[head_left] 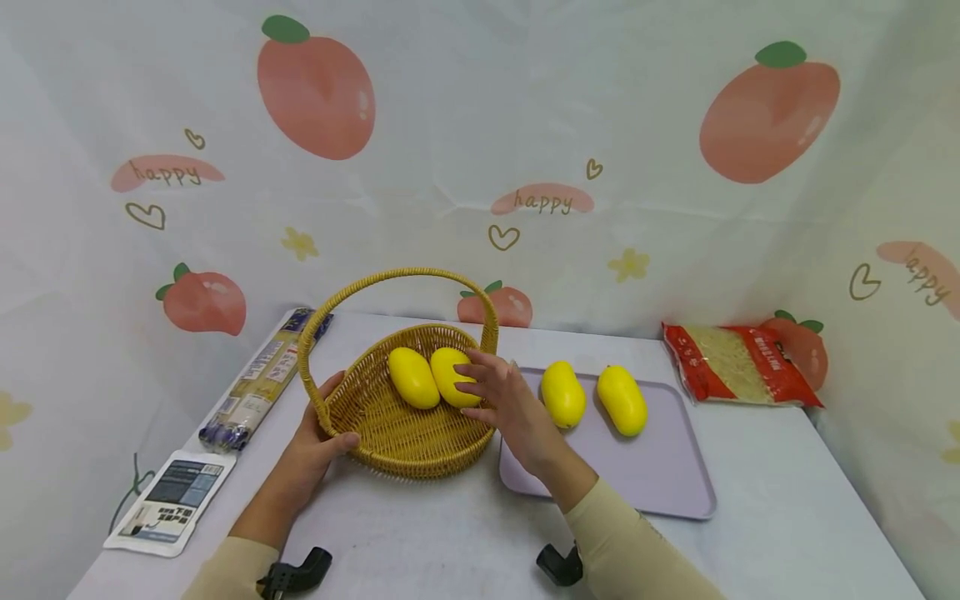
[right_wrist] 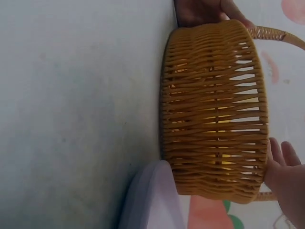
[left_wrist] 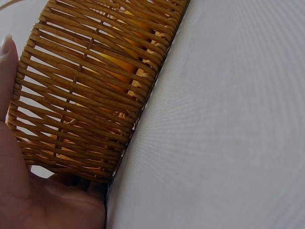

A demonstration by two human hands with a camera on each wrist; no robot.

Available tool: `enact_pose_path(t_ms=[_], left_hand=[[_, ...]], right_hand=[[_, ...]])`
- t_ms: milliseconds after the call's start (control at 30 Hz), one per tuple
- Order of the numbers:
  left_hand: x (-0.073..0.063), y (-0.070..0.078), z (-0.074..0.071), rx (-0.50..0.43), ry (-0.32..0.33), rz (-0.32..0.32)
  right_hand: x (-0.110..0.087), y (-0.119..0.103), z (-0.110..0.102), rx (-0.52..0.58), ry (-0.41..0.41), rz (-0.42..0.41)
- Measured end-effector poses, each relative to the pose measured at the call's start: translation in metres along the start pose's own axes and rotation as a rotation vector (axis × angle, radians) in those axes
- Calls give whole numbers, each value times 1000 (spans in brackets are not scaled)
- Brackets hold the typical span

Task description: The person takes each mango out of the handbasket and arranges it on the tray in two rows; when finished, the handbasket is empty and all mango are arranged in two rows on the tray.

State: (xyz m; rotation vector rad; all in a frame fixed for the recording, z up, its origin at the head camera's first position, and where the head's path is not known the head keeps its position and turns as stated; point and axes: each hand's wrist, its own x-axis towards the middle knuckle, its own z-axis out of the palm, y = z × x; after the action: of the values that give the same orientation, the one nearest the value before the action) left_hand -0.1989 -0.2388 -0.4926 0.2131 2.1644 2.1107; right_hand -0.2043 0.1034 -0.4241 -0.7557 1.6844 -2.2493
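Note:
A woven wicker basket (head_left: 420,446) with a tall hoop handle stands on the white table. Two smooth yellow mangoes lie inside it, the left mango (head_left: 413,379) and the right mango (head_left: 448,375). My left hand (head_left: 311,446) grips the basket's left side, thumb at the rim; in the left wrist view its palm (left_wrist: 57,205) lies against the weave. Over the right rim hovers my right hand (head_left: 513,412), fingers spread and partly in front of the right mango. Nothing shows in its grasp. Two more mangoes, one nearer (head_left: 562,395) and one farther right (head_left: 622,401), rest on a lilac tray (head_left: 667,479).
The tray sits close against the basket's right side. At the back right lies a red food packet (head_left: 738,364). Along the left edge are a long clear package (head_left: 262,379) and a white-and-dark pouch (head_left: 172,502). A printed curtain (head_left: 420,167) hangs behind the table.

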Motion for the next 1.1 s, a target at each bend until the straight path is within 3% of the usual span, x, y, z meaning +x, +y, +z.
enact_pose_path(t_ms=[133,533,867,1100], left_hand=[[0,0,0,-2,-1,-4],[-1,1,-1,-3,-9,-4],[-1,0,-1,-9,-10,-6],[0,-3,-1,17,3,-5]], right_hand=[[17,9,-2,-53,60,21],[50,17,9,-511,168,116],[69,27,16,-694,213,222],[78,35,20,-870,167,256]])
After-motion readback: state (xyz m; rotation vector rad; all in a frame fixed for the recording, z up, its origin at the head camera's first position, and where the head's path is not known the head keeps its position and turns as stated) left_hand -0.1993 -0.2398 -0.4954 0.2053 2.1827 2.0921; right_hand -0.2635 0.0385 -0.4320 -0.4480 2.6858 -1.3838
